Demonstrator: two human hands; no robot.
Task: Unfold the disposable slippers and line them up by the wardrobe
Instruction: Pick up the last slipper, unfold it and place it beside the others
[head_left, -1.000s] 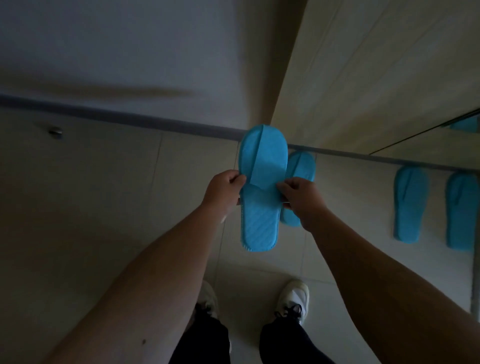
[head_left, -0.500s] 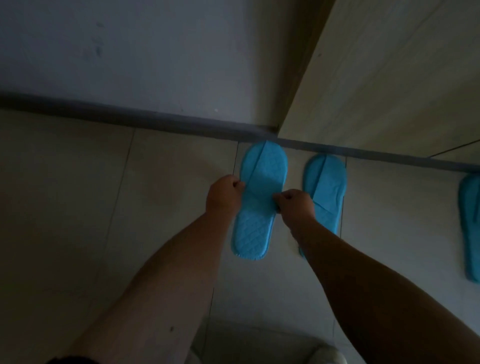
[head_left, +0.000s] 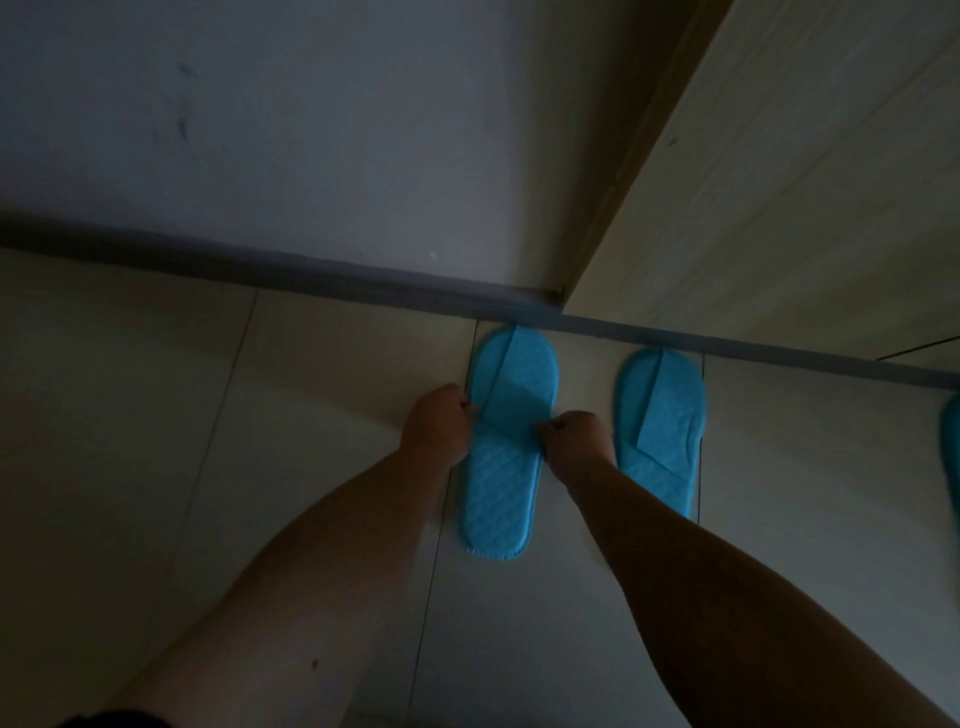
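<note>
A blue disposable slipper (head_left: 506, 441) lies flat on the tiled floor, its toe touching the grey skirting at the wardrobe's left corner. My left hand (head_left: 439, 423) pinches its left edge and my right hand (head_left: 574, 434) pinches its right edge, both at the strap line. A second blue slipper (head_left: 660, 415) lies just to the right, parallel, toe toward the wardrobe (head_left: 779, 208). A sliver of a third blue slipper (head_left: 951, 457) shows at the right border.
A grey skirting strip (head_left: 311, 270) runs along the base of the white wall (head_left: 311, 130) and under the pale wood wardrobe. Light floor tiles (head_left: 156, 415) stretch to the left and toward me.
Both hands lowered the slipper from mid-air down to the floor beside the second slipper. The view dipped closer to the floor, and my shoes dropped out of sight.
</note>
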